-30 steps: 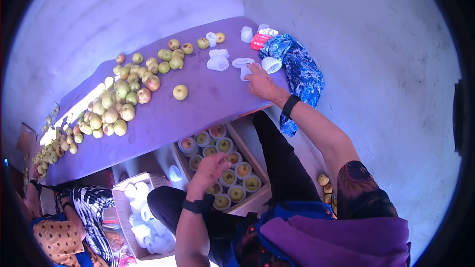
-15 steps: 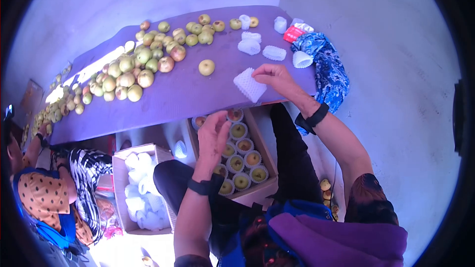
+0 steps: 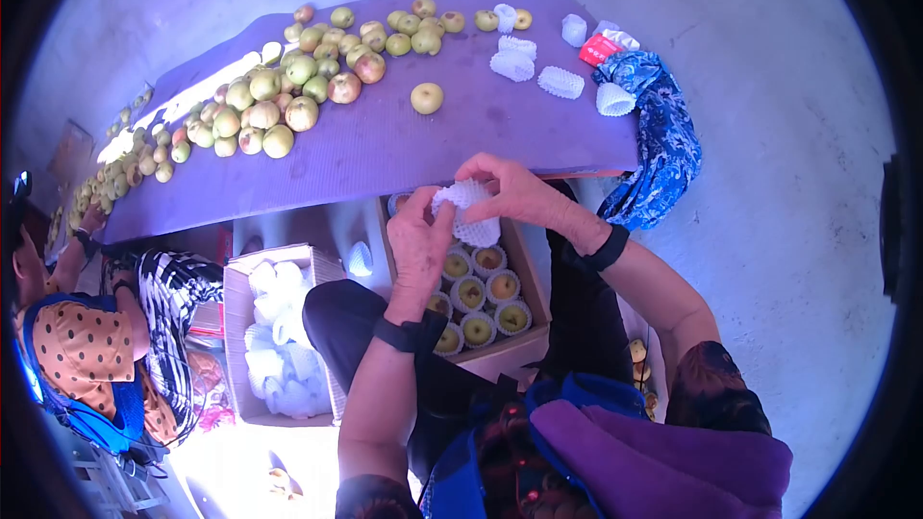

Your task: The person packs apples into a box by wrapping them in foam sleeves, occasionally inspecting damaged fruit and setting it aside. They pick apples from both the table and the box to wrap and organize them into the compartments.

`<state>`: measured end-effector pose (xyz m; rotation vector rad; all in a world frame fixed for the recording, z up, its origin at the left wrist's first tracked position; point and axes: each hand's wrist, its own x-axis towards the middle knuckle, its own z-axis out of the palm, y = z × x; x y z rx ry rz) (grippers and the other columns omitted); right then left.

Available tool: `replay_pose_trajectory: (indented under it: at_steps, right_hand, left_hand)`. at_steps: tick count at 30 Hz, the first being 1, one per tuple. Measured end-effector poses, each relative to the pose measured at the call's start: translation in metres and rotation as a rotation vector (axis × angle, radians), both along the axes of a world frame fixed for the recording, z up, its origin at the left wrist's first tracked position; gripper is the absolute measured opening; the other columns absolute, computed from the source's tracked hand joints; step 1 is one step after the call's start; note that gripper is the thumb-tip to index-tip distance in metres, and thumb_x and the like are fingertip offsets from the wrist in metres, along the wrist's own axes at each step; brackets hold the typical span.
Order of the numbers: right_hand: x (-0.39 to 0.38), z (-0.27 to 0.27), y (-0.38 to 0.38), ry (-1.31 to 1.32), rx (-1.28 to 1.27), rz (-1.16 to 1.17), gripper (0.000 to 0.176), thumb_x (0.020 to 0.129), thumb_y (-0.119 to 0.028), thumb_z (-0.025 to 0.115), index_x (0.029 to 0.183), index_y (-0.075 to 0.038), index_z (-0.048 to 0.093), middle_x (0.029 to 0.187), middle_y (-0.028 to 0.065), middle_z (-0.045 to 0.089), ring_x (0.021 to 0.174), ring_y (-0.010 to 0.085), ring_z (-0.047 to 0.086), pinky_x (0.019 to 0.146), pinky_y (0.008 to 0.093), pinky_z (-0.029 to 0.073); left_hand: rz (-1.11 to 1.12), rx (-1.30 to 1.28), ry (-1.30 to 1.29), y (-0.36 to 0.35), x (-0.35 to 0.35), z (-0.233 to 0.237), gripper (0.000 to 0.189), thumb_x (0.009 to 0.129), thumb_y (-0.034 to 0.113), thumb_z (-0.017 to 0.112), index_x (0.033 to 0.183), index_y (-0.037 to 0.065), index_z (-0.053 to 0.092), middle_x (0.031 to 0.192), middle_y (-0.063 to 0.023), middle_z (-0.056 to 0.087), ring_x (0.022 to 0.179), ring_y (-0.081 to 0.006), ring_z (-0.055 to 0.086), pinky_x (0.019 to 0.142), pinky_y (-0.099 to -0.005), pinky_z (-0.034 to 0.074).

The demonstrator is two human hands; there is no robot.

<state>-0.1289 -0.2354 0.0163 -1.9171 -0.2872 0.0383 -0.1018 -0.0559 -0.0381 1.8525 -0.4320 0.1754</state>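
Note:
A white foam net sleeve (image 3: 473,221) is held between my two hands, above the box of fruit. My left hand (image 3: 421,235) pinches its left edge. On its right side, the fingers of my right hand (image 3: 510,194) grip the foam. Below my hands stands a cardboard box (image 3: 535,312) with rows of apples (image 3: 469,294), each in a white foam sleeve. A single yellow-green apple (image 3: 427,98) lies on the purple-covered table (image 3: 385,149) beyond my hands.
Many loose apples (image 3: 264,86) are heaped across the table's left half. Several foam sleeves (image 3: 561,83) and a blue patterned cloth (image 3: 663,139) lie at its right end. An open carton of foam sleeves (image 3: 288,365) stands left of my knee. Another person (image 3: 87,356) sits far left.
My right hand has brought the foam sleeve from over the table toward me, and my left hand has taken hold of it too. The view has shifted slightly.

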Motion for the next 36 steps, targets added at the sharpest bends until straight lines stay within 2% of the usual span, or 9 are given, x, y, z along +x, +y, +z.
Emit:
replay_pose_trajectory:
  at_steps: [4,10,13,17,21,23,26,29,36]
  right_hand:
    - [-0.005,-0.012,0.013,-0.389,-0.373,-0.125,0.035,0.074,-0.013,0.069,0.106,-0.005,0.057,0.109,0.0093,0.055,0.096,0.0280,0.059,0.085,0.0368,0.048]
    - [-0.006,-0.021,0.009,-0.309,-0.646,-0.245,0.019,0.079,-0.012,0.061,0.097,-0.007,0.059,0.092,0.0133,0.059,0.089,0.0331,0.059,0.077,0.0424,0.048]
    - [-0.007,-0.015,0.015,-0.325,-0.712,-0.185,0.017,0.078,-0.014,0.062,0.093,-0.006,0.061,0.085,0.0133,0.062,0.083,0.0339,0.060,0.075,0.0400,0.049]
    - [0.015,-0.011,0.010,-0.286,-0.521,0.006,0.018,0.081,-0.019,0.063,0.093,-0.006,0.063,0.084,0.0116,0.065,0.078,0.0269,0.063,0.071,0.0360,0.050]
    - [0.057,0.019,-0.005,0.284,-0.194,0.051,0.029,0.083,-0.026,0.066,0.099,-0.001,0.064,0.077,0.0088,0.067,0.075,0.0142,0.061,0.070,0.0316,0.049]
    - [0.088,0.007,-0.014,-0.155,-0.244,-0.216,0.031,0.084,-0.026,0.064,0.101,0.000,0.063,0.084,0.0131,0.067,0.081,0.0207,0.063,0.073,0.0335,0.049]
    - [0.124,0.004,-0.015,-0.310,-0.369,-0.353,0.035,0.086,-0.026,0.061,0.110,-0.001,0.058,0.098,0.0175,0.065,0.092,0.0280,0.063,0.081,0.0377,0.048]
    - [0.156,-0.014,-0.011,-0.416,-0.399,-0.430,0.041,0.086,-0.024,0.058,0.119,0.000,0.052,0.110,0.0252,0.060,0.105,0.0388,0.057,0.089,0.0436,0.045]
    - [0.203,-0.047,-0.006,-0.308,-0.491,-0.422,0.050,0.088,-0.026,0.055,0.128,0.002,0.046,0.121,0.0256,0.056,0.115,0.0387,0.052,0.096,0.0434,0.042]
  left_hand:
    - [0.139,0.067,-0.115,0.002,-0.005,0.011,0.018,0.081,0.013,0.065,0.095,0.002,0.065,0.061,-0.0061,0.059,0.054,-0.0136,0.055,0.055,-0.0289,0.045]
    - [0.083,0.561,-0.038,0.009,-0.013,0.013,0.023,0.079,0.022,0.068,0.096,0.007,0.064,0.070,-0.0130,0.063,0.069,-0.0333,0.063,0.064,-0.0417,0.048]
    - [0.111,0.480,-0.228,0.007,-0.024,0.016,0.026,0.079,0.025,0.069,0.098,0.008,0.064,0.076,-0.0157,0.064,0.078,-0.0382,0.062,0.069,-0.0463,0.048]
    - [0.054,0.457,-0.180,0.011,-0.017,0.014,0.025,0.079,0.026,0.069,0.095,0.008,0.064,0.079,-0.0164,0.065,0.078,-0.0389,0.062,0.069,-0.0464,0.048]
    - [0.001,0.614,-0.063,0.016,-0.020,0.019,0.022,0.081,0.022,0.066,0.095,0.006,0.062,0.083,-0.0169,0.066,0.082,-0.0372,0.064,0.072,-0.0456,0.050]
    - [-0.014,0.672,-0.018,0.015,-0.021,0.023,0.022,0.081,0.021,0.066,0.094,0.005,0.060,0.085,-0.0164,0.067,0.083,-0.0364,0.064,0.073,-0.0452,0.050]
    - [-0.080,0.849,0.062,0.013,-0.023,0.021,0.023,0.081,0.023,0.065,0.095,0.006,0.062,0.083,-0.0160,0.068,0.083,-0.0344,0.066,0.073,-0.0445,0.051]
    - [-0.191,0.846,0.067,0.013,-0.023,0.014,0.024,0.081,0.024,0.066,0.096,0.006,0.064,0.083,-0.0192,0.067,0.083,-0.0362,0.065,0.073,-0.0458,0.050]
    - [-0.521,0.752,-0.060,0.014,-0.037,-0.006,0.019,0.081,0.021,0.063,0.085,0.003,0.064,0.077,-0.0185,0.064,0.080,-0.0355,0.063,0.072,-0.0465,0.047]
